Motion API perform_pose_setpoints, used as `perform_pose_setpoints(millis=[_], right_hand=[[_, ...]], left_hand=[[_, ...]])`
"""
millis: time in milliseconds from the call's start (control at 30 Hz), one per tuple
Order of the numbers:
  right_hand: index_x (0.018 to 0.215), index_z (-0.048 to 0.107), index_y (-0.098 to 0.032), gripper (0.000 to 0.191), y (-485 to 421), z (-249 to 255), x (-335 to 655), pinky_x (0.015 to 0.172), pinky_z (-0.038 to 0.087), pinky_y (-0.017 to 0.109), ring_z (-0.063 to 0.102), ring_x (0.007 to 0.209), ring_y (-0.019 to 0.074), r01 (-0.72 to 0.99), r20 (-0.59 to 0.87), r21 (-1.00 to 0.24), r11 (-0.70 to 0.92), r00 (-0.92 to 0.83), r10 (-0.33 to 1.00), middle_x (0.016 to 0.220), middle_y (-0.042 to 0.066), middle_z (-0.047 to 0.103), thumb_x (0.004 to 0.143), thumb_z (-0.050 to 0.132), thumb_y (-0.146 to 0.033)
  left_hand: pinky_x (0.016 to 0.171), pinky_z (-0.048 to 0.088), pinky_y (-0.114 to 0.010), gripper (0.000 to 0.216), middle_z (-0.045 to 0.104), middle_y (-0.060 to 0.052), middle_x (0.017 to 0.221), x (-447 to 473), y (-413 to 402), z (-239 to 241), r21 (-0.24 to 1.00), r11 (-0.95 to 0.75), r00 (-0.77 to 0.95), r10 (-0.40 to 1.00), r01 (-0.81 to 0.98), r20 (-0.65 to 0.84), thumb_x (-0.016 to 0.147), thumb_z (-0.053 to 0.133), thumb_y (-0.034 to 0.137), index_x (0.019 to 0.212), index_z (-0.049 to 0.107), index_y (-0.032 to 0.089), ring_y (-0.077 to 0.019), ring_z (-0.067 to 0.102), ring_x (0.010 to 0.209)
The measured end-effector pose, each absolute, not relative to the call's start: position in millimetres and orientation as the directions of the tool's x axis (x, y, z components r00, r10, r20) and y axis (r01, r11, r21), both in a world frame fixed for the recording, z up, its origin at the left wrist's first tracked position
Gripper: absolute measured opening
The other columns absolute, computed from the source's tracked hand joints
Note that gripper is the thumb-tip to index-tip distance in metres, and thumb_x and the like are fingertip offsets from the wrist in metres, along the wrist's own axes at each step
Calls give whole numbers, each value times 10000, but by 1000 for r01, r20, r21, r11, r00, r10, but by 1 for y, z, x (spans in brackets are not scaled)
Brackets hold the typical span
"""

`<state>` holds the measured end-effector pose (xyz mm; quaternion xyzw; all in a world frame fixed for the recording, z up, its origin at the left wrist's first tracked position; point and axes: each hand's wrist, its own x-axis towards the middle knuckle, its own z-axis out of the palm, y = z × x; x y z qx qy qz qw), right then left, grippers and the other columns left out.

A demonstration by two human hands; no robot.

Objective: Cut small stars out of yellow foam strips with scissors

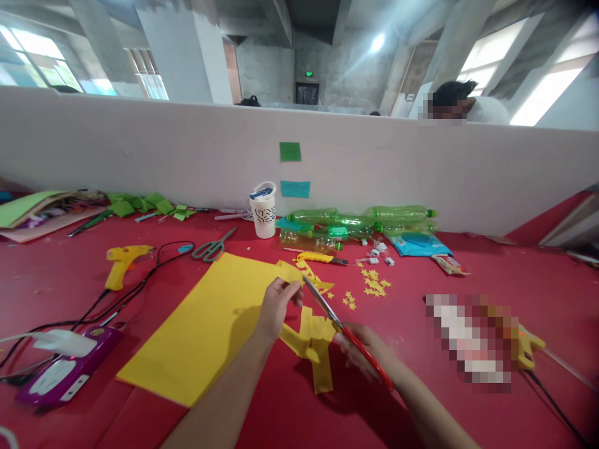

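My left hand (279,302) is closed on a small yellow paper piece (291,273), pinched between thumb and fingers above the table. My right hand (369,349) grips red-handled scissors (362,352), whose blades point up and left to the edge of that piece. Below the hands lie several yellow paper strips (321,368), overlapping one another. A large yellow sheet (201,324) lies under and left of my left hand. Small yellow paper stars (374,287) are scattered beyond the scissors, with cut scraps (321,284) beside them.
On the red table stand a white cup (264,215) and several green plastic bottles (350,223). Grey scissors (215,246), a yellow glue gun (124,262) and a purple power strip (70,368) are at left. Another glue gun (528,349) is at right; a yellow cutter (318,257) lies ahead.
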<state>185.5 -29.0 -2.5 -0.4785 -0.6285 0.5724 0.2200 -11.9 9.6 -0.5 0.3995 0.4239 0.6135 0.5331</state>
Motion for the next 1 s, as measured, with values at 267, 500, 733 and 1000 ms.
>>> perform_pose_setpoints(millis=[267, 500, 733, 1000], right_hand=[[634, 420, -170, 378, -28, -3, 189, 436, 386, 187, 397, 393, 64, 371, -279, -923, -103, -462, 842, 486, -67, 376, 767, 486, -517], [653, 426, -171, 308, -29, 8, 193, 332, 288, 137, 393, 352, 49, 407, -317, -907, -107, -494, 809, 482, -65, 421, 761, 533, -438], [703, 483, -160, 291, -27, 2, 196, 344, 339, 139, 480, 438, 87, 452, -323, -888, -87, -478, 816, 533, -44, 442, 754, 535, -441], [643, 461, -166, 352, -29, 4, 192, 311, 290, 145, 405, 339, 66, 440, -334, -891, -113, -467, 819, 427, -66, 391, 771, 493, -492]], left_hand=[[499, 385, -206, 114, 522, 25, 583, -17, 11, 2, 944, -124, -74, 992, -305, 106, 759, 508, 261, 721, 512, 154, -72, 480, 498], [483, 384, -208, 110, 521, 21, 560, -27, 15, 1, 965, -72, 13, 997, -251, 78, 748, 526, 255, 732, 534, 147, -77, 473, 486], [470, 375, -203, 110, 515, 19, 557, -32, 16, 2, 976, -59, 52, 996, -212, 72, 742, 528, 245, 723, 540, 137, -73, 463, 478], [471, 370, -207, 121, 518, 17, 549, -33, 17, 2, 971, -44, 67, 996, -236, 61, 752, 525, 254, 727, 535, 137, -76, 466, 476]])
